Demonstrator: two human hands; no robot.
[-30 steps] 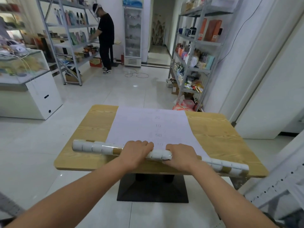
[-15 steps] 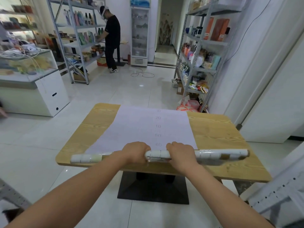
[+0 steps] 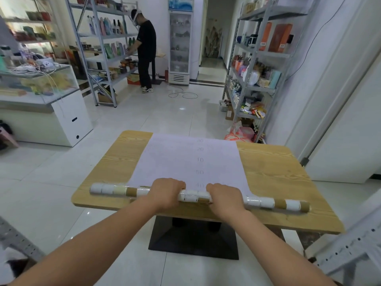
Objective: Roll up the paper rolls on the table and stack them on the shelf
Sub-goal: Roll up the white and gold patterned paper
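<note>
I've swung the paper roll (image 3: 193,197) squarer to its sheet (image 3: 185,162), left grip (image 3: 167,193) and right grip (image 3: 224,198) clasping it, ready to wind.

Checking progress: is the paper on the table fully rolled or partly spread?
Partly spread. The white sheet lies flat across the table; only its near end is wound on the roll.
</note>
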